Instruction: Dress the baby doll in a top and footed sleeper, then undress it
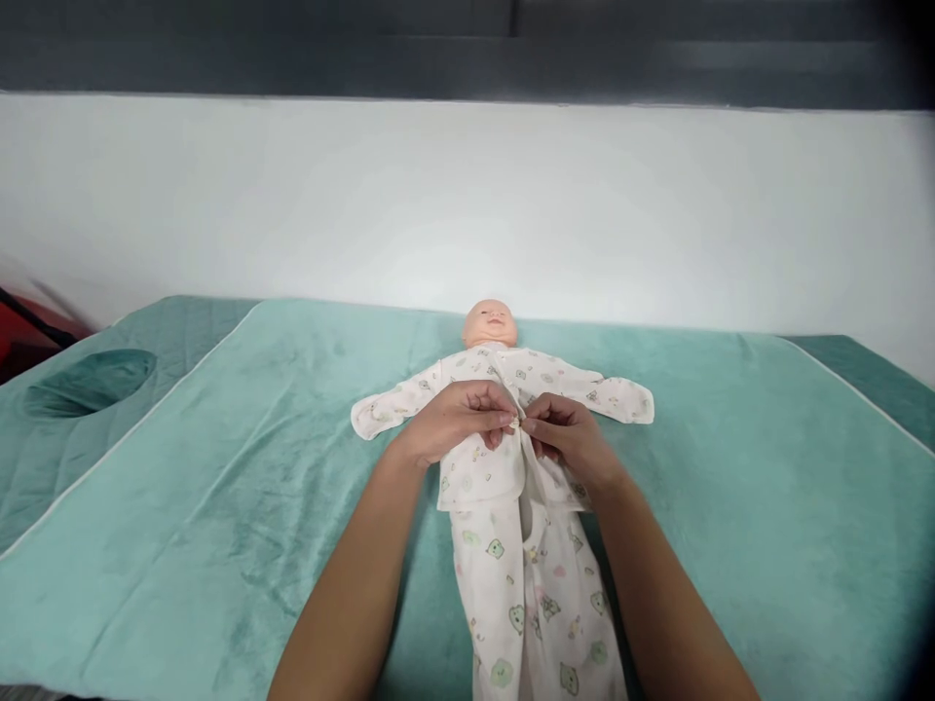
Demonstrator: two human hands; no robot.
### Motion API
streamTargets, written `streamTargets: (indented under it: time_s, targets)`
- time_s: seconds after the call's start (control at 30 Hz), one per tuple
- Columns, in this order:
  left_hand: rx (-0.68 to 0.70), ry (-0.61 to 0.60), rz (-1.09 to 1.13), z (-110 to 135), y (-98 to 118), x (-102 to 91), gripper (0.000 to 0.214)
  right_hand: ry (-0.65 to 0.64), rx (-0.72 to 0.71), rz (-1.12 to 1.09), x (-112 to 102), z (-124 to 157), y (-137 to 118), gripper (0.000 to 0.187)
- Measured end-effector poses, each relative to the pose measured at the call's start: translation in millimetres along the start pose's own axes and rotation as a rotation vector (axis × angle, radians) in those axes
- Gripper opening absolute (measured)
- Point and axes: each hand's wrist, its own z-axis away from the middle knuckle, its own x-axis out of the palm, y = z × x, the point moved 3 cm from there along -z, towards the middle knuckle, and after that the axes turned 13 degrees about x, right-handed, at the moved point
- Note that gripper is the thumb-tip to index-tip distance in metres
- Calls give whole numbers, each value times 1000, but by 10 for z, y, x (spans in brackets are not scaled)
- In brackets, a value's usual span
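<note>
While left hand and right hand pinch the baby shirt fingertip-tight at its front opening, doll lies beneath the grip.

Bright, diffuse light, perhaps from overhead, leaves the white wall palest toward 12 o'clock. Soft shade fills the face hole at 9 o'clock. Black vignetting darkens the 2 and 4 o'clock corners; the doll's jacket shows slightly smeared print.

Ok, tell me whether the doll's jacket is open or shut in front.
Open below the fingers: the front edges of the jacket spread apart there. At and above them, I cannot tell.
</note>
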Motion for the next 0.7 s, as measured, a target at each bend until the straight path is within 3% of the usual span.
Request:
streamTargets:
  time_s: [0.43,0.7]
  targets:
    - [-24,-56,-90,5,23,25,17,-82,-61,-19,39,59,-78,18]
    - [-50,-58,-125,9,80,79,21,-64,5,70,85,68,-80,29]
